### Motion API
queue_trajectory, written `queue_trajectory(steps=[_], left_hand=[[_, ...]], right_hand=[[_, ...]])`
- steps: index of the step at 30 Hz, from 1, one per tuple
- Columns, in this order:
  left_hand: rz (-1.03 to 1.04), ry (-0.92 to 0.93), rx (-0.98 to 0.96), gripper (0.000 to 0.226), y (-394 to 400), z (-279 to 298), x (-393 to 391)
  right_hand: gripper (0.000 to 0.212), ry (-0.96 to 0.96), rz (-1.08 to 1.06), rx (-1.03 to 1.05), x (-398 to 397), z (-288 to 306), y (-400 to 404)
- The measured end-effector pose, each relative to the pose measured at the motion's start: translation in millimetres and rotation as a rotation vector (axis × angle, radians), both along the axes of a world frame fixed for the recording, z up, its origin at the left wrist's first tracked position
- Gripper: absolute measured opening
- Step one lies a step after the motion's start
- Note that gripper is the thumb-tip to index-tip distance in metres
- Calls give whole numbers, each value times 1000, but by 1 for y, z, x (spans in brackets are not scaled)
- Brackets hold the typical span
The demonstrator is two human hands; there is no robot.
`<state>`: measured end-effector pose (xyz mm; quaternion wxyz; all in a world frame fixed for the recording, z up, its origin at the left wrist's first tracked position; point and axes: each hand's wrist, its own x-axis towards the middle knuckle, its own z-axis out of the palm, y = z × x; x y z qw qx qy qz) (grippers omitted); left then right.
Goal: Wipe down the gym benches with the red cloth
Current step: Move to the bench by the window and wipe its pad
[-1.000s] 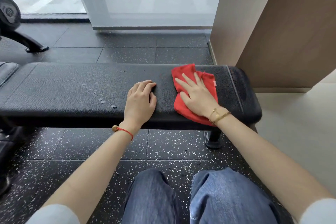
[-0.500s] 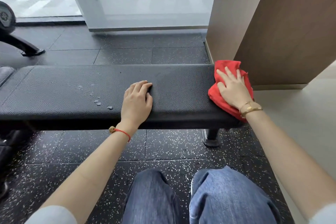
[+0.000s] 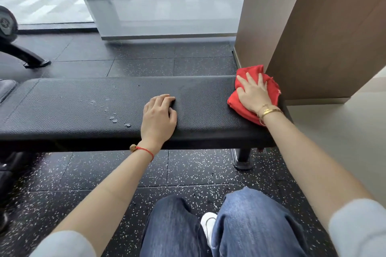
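The right hand [image 3: 253, 95] presses flat, fingers spread, on the soft, light, crumpled red cloth [image 3: 238, 104] at the black padded leatherette bench's [image 3: 83, 110] right end; bunching it under the palm probably controls it best.

The right end of the bench [image 3: 104, 110] is covered by the red cloth [image 3: 242, 106] and cannot be seen; its left end is cut off by the frame edge; only one foot of its support is visible below the pad, the rest being hidden under it. The middle of the cloth is concealed by the right hand [image 3: 253, 94]; the palm is not shown. The fingertips of the left hand [image 3: 158, 119] are curled under and hidden. The black machine [image 3: 8, 25] at far left is cropped; the marking on its round part is too blurred to be read. The white shoe [image 3: 208, 225] is mostly hidden between the jeans legs.
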<state>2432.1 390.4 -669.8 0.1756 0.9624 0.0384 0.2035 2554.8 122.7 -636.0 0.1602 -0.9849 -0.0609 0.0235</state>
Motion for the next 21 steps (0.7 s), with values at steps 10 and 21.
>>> queue_trajectory(steps=[10,21], left_hand=[[-8,6,4,35,0,3,-2],[8,19,41,39,-3,5,-1]], right_hand=[[54,-86,451,86,-51,-12,61],[54,-13,480,58,2,-2,123]])
